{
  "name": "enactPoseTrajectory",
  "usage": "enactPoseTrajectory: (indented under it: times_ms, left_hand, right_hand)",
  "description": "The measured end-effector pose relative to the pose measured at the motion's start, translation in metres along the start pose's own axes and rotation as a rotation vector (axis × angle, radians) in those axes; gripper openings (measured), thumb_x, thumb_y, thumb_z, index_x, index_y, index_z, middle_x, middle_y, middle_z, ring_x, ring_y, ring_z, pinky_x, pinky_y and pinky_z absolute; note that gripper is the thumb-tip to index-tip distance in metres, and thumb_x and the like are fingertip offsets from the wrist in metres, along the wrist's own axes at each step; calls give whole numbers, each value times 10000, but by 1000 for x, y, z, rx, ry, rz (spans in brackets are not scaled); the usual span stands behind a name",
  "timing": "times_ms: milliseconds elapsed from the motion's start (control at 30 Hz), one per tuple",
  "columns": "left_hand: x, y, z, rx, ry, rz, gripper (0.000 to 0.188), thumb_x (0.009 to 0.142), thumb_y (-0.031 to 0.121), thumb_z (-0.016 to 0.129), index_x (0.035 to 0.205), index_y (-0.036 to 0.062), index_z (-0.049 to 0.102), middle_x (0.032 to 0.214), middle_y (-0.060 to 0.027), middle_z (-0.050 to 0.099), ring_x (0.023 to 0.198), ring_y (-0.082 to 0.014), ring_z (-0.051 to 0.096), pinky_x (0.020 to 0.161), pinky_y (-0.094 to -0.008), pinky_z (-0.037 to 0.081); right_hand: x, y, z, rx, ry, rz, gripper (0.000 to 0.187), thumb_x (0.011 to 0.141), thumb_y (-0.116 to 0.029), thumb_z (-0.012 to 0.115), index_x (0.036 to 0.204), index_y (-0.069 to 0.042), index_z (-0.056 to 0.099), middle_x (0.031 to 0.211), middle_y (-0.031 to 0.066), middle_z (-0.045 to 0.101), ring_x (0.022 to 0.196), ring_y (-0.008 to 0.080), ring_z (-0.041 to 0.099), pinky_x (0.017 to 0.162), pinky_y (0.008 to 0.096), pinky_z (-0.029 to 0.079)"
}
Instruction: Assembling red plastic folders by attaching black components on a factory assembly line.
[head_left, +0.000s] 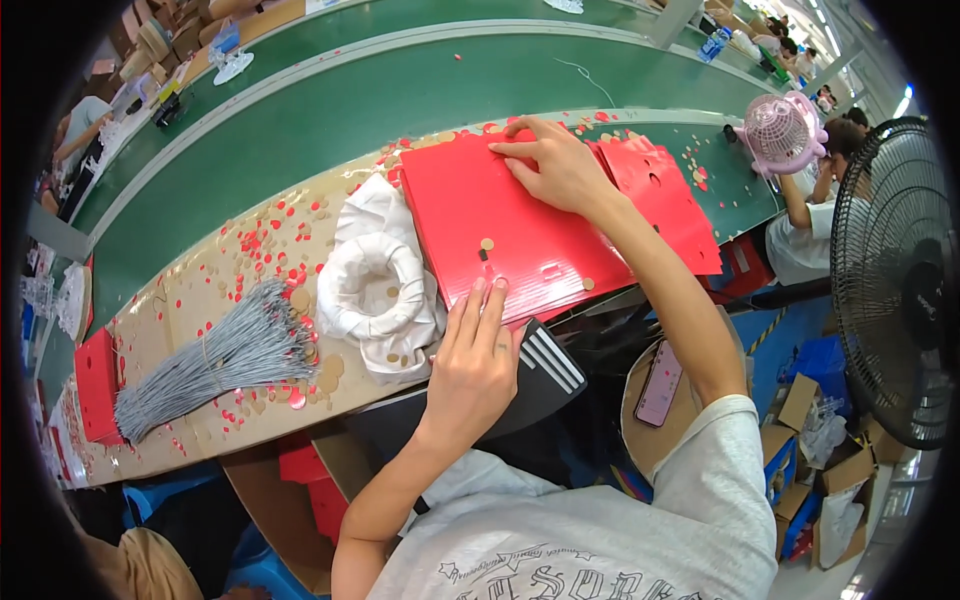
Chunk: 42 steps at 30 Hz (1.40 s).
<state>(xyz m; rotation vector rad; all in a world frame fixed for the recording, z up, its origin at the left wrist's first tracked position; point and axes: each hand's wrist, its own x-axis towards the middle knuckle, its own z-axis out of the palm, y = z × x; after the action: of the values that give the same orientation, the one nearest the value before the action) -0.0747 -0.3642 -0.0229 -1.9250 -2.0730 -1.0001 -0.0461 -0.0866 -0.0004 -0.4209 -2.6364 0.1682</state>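
A glossy red cardboard sheet (450, 215) lies on the bench in front of me, with a small round tan disc (487, 244) and a small dark piece on it. My left hand (468, 365) rests its outstretched fingertips on the sheet's near edge. Across the far part, my right hand (555, 168) touches the surface, thumb and fingers apart and partly bent. To the right, more red cardboard pieces (655, 190) with small holes overlap in a fanned stack. Left of the sheet sits a white cloth ring (345, 290) on crumpled white fabric.
A tied bundle of grey cords (215, 360) lies at left among red and tan punched-out discs. Beyond runs a green conveyor belt (400, 95). A black fan (895, 285) and a pink fan (783, 133) stand at right; a phone (659, 384) lies below. Other people sit nearby.
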Motion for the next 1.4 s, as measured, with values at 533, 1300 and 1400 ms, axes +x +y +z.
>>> enactPoseTrajectory:
  times_ms: [533, 1300, 1400]
  left_hand:
    - [-3, -3, 3, -46, 39, 15, 142, 893, 16, 663, 848, -113, 623, 1355, -244, 584, 1283, -441, 551, 1051, -534, 462]
    - [-14, 4, -24, -209, 162, 35, 171, 945, -18, 542, 783, -71, 529, 1266, -265, 631, 1213, -465, 591, 1019, -519, 466]
    - [-24, 6, -38, -317, 131, -160, 172, 960, -2, 552, 790, -29, 547, 769, -195, 631, 665, -367, 630, 599, -430, 462]
  right_hand:
    - [42, -8, -43, 79, -31, -133, 321, 762, -162, 783, 1041, -71, 653, 1080, 119, 678, 1015, 328, 656, 889, 413, 537]
    - [41, 58, -99, 55, 189, -162, 378, 802, -22, 708, 1173, -91, 710, 1084, 109, 722, 924, 243, 712, 829, 354, 576]
    - [12, 153, -129, -10, 99, 94, 432, 778, -71, 731, 1206, -132, 730, 1137, 99, 732, 945, 236, 711, 885, 339, 573]
